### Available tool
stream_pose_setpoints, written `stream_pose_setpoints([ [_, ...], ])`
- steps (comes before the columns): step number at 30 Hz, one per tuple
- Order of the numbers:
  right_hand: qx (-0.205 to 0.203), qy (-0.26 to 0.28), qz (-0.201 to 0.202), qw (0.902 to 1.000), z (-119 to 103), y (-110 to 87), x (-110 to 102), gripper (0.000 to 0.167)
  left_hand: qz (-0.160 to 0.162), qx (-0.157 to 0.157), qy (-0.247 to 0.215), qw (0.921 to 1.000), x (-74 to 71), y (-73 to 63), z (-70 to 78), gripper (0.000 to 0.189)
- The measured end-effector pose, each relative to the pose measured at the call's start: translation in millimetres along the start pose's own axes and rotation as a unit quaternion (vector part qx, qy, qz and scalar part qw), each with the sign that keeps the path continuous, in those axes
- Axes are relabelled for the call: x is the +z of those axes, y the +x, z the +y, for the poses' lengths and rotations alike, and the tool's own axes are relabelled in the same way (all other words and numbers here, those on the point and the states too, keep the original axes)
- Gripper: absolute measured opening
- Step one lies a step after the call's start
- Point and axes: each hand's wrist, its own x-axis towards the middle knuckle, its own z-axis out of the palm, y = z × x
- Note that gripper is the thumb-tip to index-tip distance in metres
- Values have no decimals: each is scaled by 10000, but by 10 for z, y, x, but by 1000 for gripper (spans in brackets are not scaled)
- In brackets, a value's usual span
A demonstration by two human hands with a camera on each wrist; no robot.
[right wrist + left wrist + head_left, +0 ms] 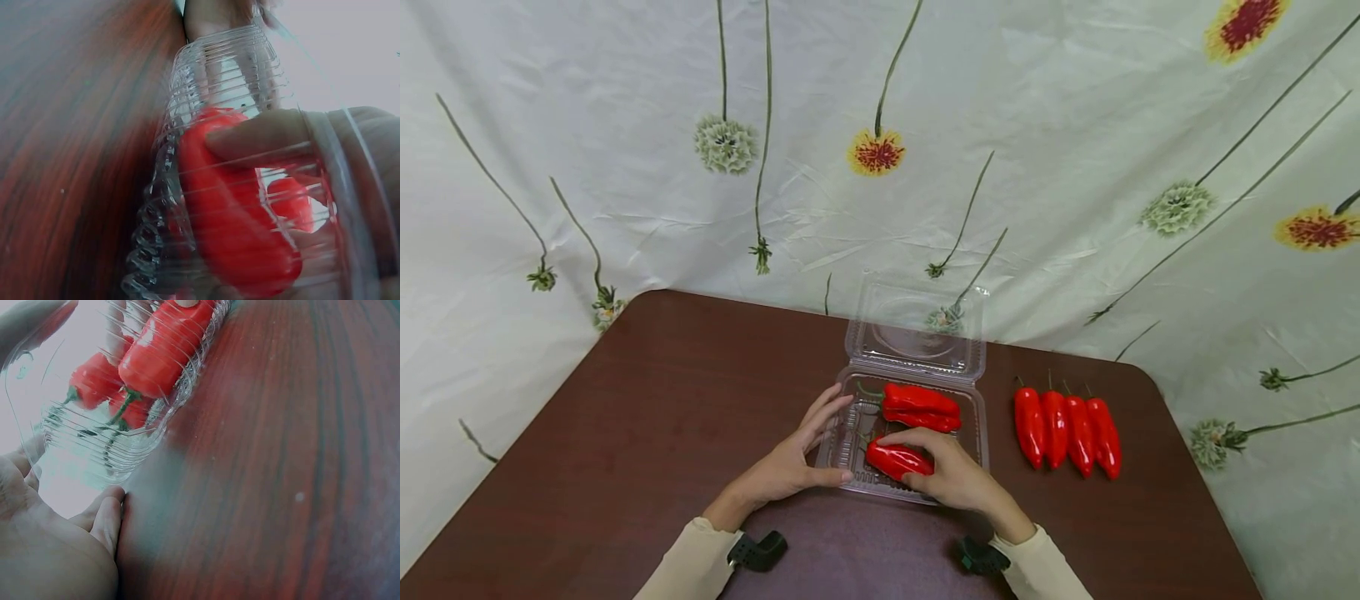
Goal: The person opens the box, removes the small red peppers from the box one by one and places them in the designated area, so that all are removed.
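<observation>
"Now, the right hand (953, 477) has a red pepper (897, 461) pinched between thumb and fingers, down in the near half of the clear container (982, 429)!"

"And the left hand (788, 468)?"

"Spread wide at the container's left edge, no pepper in it. Is it pressing the rim? Can't tell."

"How's that pepper lying?"

"Crosswise! Stem end toward the left hand, blunt end slanting to the near right. The right hand covers that right end, clearly the closer of the two."

"Beyond it?"

"Far peppers (921, 396), two by the look, also crosswise, with the lid (917, 350) open behind. Off right on the worktop (737, 375), four loose peppers (1056, 429) side by side, stems pointing away, and again the right hand is nearer."
</observation>
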Motion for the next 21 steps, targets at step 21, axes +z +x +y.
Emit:
stream_pose_setpoints([
  [21,-587,160,45,9981,37,1,-24,49,27,55,-39,10000,3,8,-13,97],
])
